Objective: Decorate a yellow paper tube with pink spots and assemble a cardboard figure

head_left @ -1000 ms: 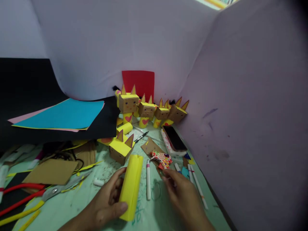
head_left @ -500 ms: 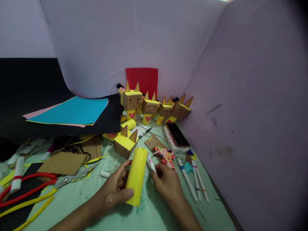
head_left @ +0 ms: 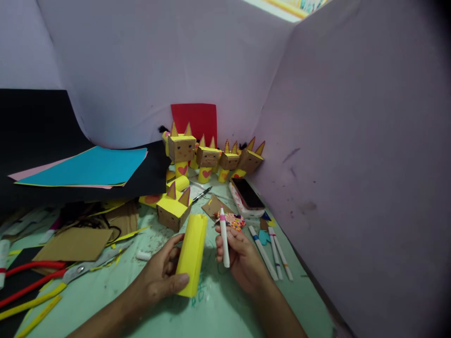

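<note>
Left hand (head_left: 160,277) wrapped round a yellow paper roll (head_left: 192,253), thumb across the near end, fingers closed behind it, pinning it to the green table (head_left: 225,314). Right hand (head_left: 243,260) closed on a white marker with a pink band (head_left: 224,237), held upright just beside the roll, tip end not readable from here. Roll lying lengthwise, far end near a yellow box head with pointed ears (head_left: 173,211). Looks light and hollow, probably easy to crush: best gripped softly around the middle, not squeezed at the open ends. Marker stiff and smooth, likely no trouble between fingertips. More markers (head_left: 269,251) lying to the right, scissors (head_left: 84,267) off to the left, a phone (head_left: 247,193) by the wall, finished paper figures (head_left: 207,157) lined up at the back.
</note>
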